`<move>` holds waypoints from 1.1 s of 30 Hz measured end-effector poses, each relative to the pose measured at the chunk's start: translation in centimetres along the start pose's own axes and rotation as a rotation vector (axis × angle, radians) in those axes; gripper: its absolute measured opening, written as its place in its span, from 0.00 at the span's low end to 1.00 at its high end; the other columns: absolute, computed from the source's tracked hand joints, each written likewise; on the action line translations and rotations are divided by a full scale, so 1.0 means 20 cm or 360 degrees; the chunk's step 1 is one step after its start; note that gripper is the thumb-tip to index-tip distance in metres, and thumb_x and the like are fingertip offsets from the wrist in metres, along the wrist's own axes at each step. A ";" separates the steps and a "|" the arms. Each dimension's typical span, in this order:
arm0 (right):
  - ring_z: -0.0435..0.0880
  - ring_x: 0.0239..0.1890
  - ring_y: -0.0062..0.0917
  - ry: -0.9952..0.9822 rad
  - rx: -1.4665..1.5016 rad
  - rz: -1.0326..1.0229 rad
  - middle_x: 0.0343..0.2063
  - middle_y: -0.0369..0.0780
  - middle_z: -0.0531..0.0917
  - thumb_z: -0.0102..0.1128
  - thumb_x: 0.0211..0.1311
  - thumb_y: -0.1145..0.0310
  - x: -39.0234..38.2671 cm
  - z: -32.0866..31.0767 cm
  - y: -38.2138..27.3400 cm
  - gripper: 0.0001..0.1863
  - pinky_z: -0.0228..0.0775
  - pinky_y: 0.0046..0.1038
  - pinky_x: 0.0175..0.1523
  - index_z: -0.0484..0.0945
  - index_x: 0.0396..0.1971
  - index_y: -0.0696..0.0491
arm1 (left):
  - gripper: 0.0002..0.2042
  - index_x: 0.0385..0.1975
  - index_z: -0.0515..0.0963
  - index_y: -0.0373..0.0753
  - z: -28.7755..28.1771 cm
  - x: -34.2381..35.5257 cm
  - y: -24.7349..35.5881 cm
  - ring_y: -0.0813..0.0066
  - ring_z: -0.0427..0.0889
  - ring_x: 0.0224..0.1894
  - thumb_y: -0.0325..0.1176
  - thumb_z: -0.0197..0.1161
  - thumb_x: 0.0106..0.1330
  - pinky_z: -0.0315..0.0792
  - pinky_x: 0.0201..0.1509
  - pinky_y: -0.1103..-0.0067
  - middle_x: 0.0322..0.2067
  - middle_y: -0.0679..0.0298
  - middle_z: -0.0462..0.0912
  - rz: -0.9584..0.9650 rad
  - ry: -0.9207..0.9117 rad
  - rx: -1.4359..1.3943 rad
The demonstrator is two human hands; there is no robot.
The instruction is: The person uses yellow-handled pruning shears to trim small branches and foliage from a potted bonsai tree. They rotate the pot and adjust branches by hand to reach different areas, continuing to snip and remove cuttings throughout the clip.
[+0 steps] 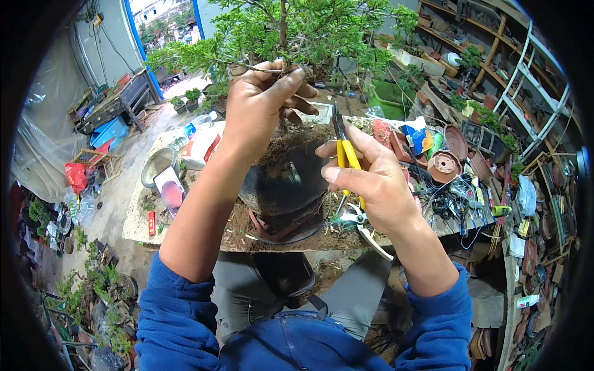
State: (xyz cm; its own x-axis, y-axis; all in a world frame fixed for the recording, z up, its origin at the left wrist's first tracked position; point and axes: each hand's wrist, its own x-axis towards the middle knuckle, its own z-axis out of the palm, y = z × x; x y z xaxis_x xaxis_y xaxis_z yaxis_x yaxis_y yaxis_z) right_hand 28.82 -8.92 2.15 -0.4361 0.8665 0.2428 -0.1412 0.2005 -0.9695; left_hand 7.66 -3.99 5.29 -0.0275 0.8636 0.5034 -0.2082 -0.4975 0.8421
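My left hand [263, 99] grips a thin branch at the base of the foliage of a small green conifer [278, 31], fingers curled around it at the top middle. My right hand [371, 179] holds yellow-handled cutters [348, 154], their dark jaws pointing up, just to the right of the soil-covered root mass [291, 139]. Under both hands is a dark round stand [272, 179] on the worktable [142, 222]. White-handled pruning shears [371, 241] lie below my right hand, partly hidden by it.
The worktable holds a metal bowl [158, 166], brown pots [443, 166], tangled wires [461, 201] and packets. A white ladder [529, 86] and shelving [464, 37] stand at the right. Potted plants [108, 290] crowd the lower left, and a wooden bench [114, 102] stands back left.
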 end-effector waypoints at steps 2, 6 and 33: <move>0.81 0.44 0.18 -0.0031 -0.0181 -0.0171 0.51 0.40 0.82 0.69 0.61 0.72 0.01 0.01 -0.02 0.39 0.77 0.24 0.49 0.65 0.72 0.61 | 0.10 0.46 0.79 0.33 0.03 0.02 -0.02 0.73 0.90 0.29 0.32 0.65 0.74 0.76 0.25 0.83 0.33 0.56 0.90 0.0154 0.0086 0.0251; 0.80 0.40 0.16 -0.0089 -0.0515 -0.0294 0.46 0.38 0.84 0.68 0.62 0.72 0.03 0.00 -0.15 0.37 0.75 0.22 0.48 0.67 0.71 0.63 | 0.06 0.41 0.82 0.33 0.06 0.04 -0.05 0.79 0.86 0.25 0.30 0.65 0.74 0.74 0.24 0.84 0.27 0.63 0.88 0.0260 0.0195 0.0444; 0.82 0.36 0.16 -0.0096 -0.0293 -0.0086 0.41 0.38 0.87 0.71 0.58 0.71 0.06 -0.03 -0.28 0.35 0.76 0.21 0.41 0.74 0.67 0.62 | 0.08 0.38 0.82 0.32 0.00 0.06 -0.03 0.75 0.87 0.27 0.30 0.70 0.70 0.77 0.30 0.81 0.28 0.57 0.89 0.0060 0.0085 0.0280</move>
State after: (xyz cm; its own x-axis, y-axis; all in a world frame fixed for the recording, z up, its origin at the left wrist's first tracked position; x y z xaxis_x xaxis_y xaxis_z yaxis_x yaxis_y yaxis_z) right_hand 29.60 -8.67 7.77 -0.4856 0.8243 0.2911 -0.0034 0.3312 -0.9435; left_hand 7.67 -2.70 5.40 -0.0847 0.8450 0.5281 -0.0322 -0.5320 0.8461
